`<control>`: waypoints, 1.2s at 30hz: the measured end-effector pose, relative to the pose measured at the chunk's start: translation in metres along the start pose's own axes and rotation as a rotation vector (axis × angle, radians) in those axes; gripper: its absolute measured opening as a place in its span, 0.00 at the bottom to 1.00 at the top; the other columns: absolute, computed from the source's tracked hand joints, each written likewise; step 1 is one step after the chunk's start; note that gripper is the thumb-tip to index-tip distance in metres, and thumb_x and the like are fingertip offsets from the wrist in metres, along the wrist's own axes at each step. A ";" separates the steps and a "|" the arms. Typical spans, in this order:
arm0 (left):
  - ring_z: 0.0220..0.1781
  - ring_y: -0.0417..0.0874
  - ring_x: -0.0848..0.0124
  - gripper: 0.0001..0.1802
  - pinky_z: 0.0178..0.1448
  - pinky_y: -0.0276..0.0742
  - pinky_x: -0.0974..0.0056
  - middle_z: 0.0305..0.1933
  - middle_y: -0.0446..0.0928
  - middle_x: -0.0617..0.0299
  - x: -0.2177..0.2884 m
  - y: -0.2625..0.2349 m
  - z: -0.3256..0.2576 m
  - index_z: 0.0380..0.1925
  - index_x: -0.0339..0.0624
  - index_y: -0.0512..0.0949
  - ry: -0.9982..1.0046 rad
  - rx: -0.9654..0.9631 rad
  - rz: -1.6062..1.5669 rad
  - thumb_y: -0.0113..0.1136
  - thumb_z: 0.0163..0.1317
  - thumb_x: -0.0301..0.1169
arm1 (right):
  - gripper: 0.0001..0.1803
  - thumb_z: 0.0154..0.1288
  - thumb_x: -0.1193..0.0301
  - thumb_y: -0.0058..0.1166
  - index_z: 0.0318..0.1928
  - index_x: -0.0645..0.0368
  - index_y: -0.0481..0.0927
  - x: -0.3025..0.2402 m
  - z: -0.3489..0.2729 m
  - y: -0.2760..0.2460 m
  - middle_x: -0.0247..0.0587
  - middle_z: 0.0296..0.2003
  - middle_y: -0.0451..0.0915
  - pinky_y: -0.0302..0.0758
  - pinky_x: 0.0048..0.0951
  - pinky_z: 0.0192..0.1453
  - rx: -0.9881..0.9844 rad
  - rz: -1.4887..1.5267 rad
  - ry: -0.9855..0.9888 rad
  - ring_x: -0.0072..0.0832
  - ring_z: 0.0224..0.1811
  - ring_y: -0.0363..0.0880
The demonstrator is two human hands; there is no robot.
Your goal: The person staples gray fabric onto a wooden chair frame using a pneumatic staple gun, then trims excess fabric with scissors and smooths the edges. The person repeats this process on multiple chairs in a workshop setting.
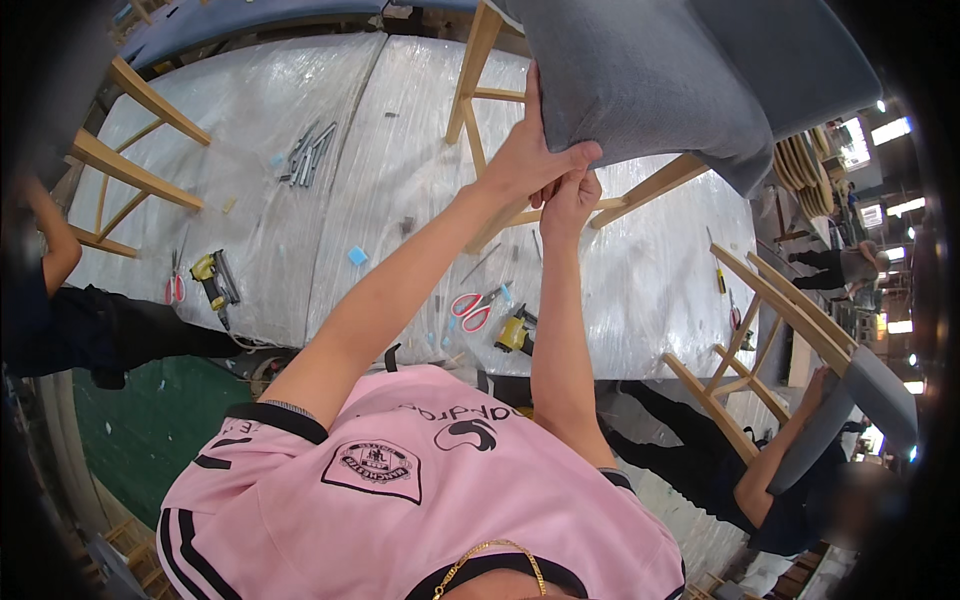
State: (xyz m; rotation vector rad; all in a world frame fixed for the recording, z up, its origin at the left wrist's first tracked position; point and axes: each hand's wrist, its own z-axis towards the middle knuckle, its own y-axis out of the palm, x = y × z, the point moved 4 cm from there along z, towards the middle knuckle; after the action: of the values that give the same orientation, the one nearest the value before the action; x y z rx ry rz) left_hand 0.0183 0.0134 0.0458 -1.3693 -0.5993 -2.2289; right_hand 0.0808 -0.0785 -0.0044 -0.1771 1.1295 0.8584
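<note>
A grey upholstered chair (pixel 640 85) with pale wooden legs stands on a plastic-covered worktable (pixel 400 130) in front of me. My left hand (pixel 530 150) grips the near left corner of its seat, thumb pressed on the fabric and a finger stretched up the side. Just below that corner, my right hand (pixel 570 200) is closed with its fingers curled in, close against my left hand. What it pinches is hidden. Nearer me on the table lie red-handled scissors (pixel 473 312) and a yellow-and-black staple gun (pixel 515 332).
Left on the table are loose staple strips (pixel 308 155), another staple gun (pixel 213 285), more scissors (pixel 175 280) and wooden chair legs (pixel 140 170). A small blue block (pixel 357 256) lies mid-table. Co-workers stand on both sides; the right one holds a grey chair (pixel 815 440).
</note>
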 end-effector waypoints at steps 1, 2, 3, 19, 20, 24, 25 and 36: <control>0.82 0.57 0.44 0.71 0.82 0.55 0.50 0.85 0.40 0.38 0.000 0.003 0.000 0.81 0.48 0.25 0.002 -0.041 -0.015 0.69 0.61 0.63 | 0.28 0.82 0.51 0.46 0.26 0.58 0.70 -0.001 0.001 -0.001 0.32 0.15 0.67 0.64 0.25 0.16 -0.015 0.008 0.010 0.20 0.14 0.66; 0.83 0.56 0.44 0.72 0.82 0.55 0.51 0.85 0.40 0.38 -0.001 0.006 0.002 0.81 0.48 0.24 0.006 -0.078 -0.032 0.67 0.61 0.65 | 0.28 0.83 0.52 0.46 0.25 0.58 0.70 -0.002 0.002 -0.002 0.32 0.15 0.68 0.65 0.26 0.17 -0.031 0.016 0.019 0.20 0.14 0.67; 0.83 0.55 0.45 0.72 0.82 0.55 0.52 0.85 0.41 0.38 -0.005 0.005 0.002 0.81 0.48 0.23 0.002 -0.076 -0.039 0.66 0.60 0.67 | 0.28 0.83 0.54 0.46 0.25 0.59 0.70 -0.004 0.004 -0.003 0.33 0.15 0.69 0.66 0.26 0.18 -0.040 0.027 0.025 0.21 0.14 0.68; 0.88 0.29 0.54 0.70 0.87 0.36 0.49 0.86 0.24 0.45 -0.010 0.006 0.008 0.80 0.44 0.20 0.042 -0.158 0.076 0.53 0.61 0.73 | 0.27 0.63 0.65 0.65 0.61 0.61 0.78 0.190 -0.279 -0.216 0.58 0.57 0.78 0.73 0.51 0.66 -0.061 -1.260 0.584 0.54 0.61 0.76; 0.88 0.30 0.54 0.69 0.87 0.36 0.50 0.86 0.25 0.46 -0.011 0.006 0.007 0.80 0.45 0.20 0.057 -0.154 0.099 0.53 0.63 0.72 | 0.31 0.61 0.66 0.65 0.64 0.60 0.75 0.198 -0.303 -0.219 0.58 0.60 0.76 0.71 0.53 0.67 -0.171 -1.376 0.743 0.55 0.63 0.74; 0.87 0.32 0.59 0.66 0.86 0.37 0.54 0.87 0.29 0.49 -0.022 0.005 -0.004 0.80 0.46 0.20 -0.003 -0.135 0.009 0.55 0.68 0.66 | 0.43 0.54 0.65 0.71 0.70 0.62 0.67 0.193 -0.337 -0.237 0.59 0.61 0.74 0.70 0.51 0.69 -0.335 -1.454 0.656 0.55 0.63 0.75; 0.87 0.33 0.60 0.65 0.86 0.37 0.56 0.87 0.30 0.49 -0.020 -0.008 -0.008 0.80 0.45 0.20 -0.022 -0.112 -0.014 0.56 0.69 0.64 | 0.45 0.53 0.64 0.72 0.70 0.63 0.67 0.190 -0.331 -0.238 0.61 0.60 0.74 0.71 0.52 0.68 -0.336 -1.394 0.639 0.57 0.63 0.74; 0.88 0.27 0.56 0.64 0.87 0.33 0.54 0.86 0.20 0.47 0.001 0.006 0.011 0.78 0.43 0.16 0.159 -0.150 0.018 0.54 0.72 0.62 | 0.59 0.43 0.56 0.79 0.73 0.61 0.61 0.240 -0.319 -0.305 0.64 0.63 0.75 0.74 0.48 0.70 -0.653 -1.194 0.836 0.56 0.67 0.75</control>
State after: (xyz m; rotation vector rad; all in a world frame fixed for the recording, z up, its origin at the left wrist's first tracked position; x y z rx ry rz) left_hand 0.0290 0.0143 0.0520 -1.2454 -0.3704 -2.3812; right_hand 0.0954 -0.3316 -0.4382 -1.6858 1.1644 -0.0210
